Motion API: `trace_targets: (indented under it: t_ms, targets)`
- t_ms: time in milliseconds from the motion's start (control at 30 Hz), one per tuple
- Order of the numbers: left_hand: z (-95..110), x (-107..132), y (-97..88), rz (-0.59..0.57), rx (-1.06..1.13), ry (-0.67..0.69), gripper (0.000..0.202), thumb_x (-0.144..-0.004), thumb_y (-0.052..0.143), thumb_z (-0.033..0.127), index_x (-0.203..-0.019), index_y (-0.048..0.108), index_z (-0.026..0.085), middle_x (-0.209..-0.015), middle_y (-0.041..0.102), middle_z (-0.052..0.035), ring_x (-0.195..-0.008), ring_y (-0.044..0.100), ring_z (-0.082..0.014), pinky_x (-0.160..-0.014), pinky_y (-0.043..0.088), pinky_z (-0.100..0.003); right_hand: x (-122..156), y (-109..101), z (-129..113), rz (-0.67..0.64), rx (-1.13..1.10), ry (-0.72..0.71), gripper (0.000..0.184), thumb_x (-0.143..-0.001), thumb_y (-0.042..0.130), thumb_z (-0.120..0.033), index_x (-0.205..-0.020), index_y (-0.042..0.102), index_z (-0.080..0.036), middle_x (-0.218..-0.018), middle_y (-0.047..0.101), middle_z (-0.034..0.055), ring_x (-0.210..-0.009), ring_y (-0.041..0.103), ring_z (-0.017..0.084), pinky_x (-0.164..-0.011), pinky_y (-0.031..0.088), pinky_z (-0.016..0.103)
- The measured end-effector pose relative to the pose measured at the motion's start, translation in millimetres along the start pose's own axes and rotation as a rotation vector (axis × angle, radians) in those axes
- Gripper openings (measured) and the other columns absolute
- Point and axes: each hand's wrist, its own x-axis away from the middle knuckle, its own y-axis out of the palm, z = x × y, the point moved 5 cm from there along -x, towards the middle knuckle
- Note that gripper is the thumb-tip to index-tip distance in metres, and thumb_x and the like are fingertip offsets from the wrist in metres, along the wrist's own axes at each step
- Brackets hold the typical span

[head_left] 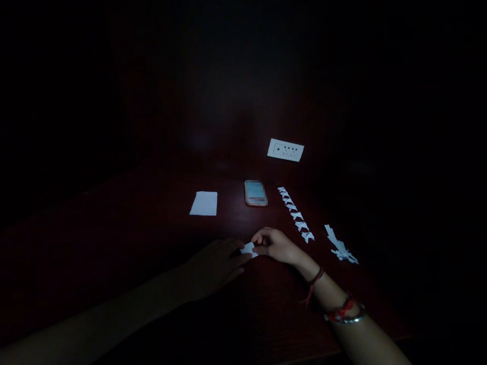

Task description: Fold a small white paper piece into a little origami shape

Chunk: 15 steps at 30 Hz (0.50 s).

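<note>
The scene is very dark. A small white piece of paper lies on the dark red wooden table between my two hands. My left hand rests flat on the table with its fingers stretched out, the fingertips pressing on the paper's left part. My right hand is curled, pinching the paper's right edge between thumb and fingers. Red string and a metal bangle sit on my right wrist.
A row of several small folded white paper shapes runs diagonally right of my hands, with a small pile of paper scraps further right. A phone, a white paper square and a white socket plate lie beyond.
</note>
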Motion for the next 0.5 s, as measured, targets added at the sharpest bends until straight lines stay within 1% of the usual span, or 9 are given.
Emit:
trace_targets:
  t_ms: [67, 133, 300, 400, 500]
  targets:
    - [-1.5, -0.4, 1.5, 0.005, 0.003, -0.006, 0.032, -0.085, 0.034, 0.031, -0.115, 0.04, 0.025, -0.114, 0.043, -0.0052, -0.1, 0.04, -0.0218, -0.08, 0.034, -0.036, -1.3, 1.4, 2.2, -0.007, -0.071, 0.05, 0.02, -0.06, 0.061, -0.014, -0.079, 0.055, -0.013, -0.07, 0.048, -0.0016, -0.058, 0.042, 0.006, -0.052, 0.036, 0.017]
    - [-2.1, -0.8, 2.4, 0.013, -0.005, -0.007, 0.032, -0.084, 0.034, 0.032, -0.115, 0.04, 0.026, -0.112, 0.045, -0.0051, -0.1, 0.041, -0.0223, -0.081, 0.034, -0.037, -2.7, 2.2, 2.7, 0.0, -0.12, 0.064, 0.018, -0.059, 0.061, -0.012, -0.075, 0.053, -0.013, -0.067, 0.047, -0.0024, -0.056, 0.041, 0.005, -0.05, 0.034, 0.016]
    - [-0.2, 0.8, 1.7, 0.027, -0.008, 0.024, 0.032, -0.085, 0.034, 0.032, -0.115, 0.04, 0.027, -0.111, 0.046, -0.0049, -0.098, 0.042, -0.022, -0.08, 0.035, -0.036, -3.4, 2.9, 0.6, -0.003, -0.109, 0.051, 0.011, -0.06, 0.06, -0.015, -0.068, 0.052, -0.013, -0.058, 0.044, -0.0042, -0.052, 0.039, 0.005, -0.047, 0.032, 0.015]
    - [-1.7, 2.2, 0.8, 0.035, 0.01, 0.014, 0.031, -0.085, 0.034, 0.031, -0.115, 0.04, 0.027, -0.112, 0.045, -0.0047, -0.099, 0.041, -0.0214, -0.08, 0.035, -0.036, -0.5, 0.5, -6.8, -0.01, -0.048, -0.017, 0.007, -0.064, 0.058, -0.017, -0.066, 0.053, -0.013, -0.056, 0.045, -0.0045, -0.051, 0.04, 0.005, -0.048, 0.032, 0.015]
    - [-4.5, 2.3, 1.8, 0.025, 0.063, 0.022, 0.031, -0.084, 0.035, 0.027, -0.115, 0.04, 0.028, -0.116, 0.043, -0.0033, -0.102, 0.04, -0.0204, -0.082, 0.035, -0.035, 4.5, -5.0, -18.2, 0.024, 0.029, -0.113, 0.006, -0.064, 0.058, -0.017, -0.067, 0.054, -0.014, -0.059, 0.05, -0.0038, -0.053, 0.043, 0.005, -0.052, 0.034, 0.016]
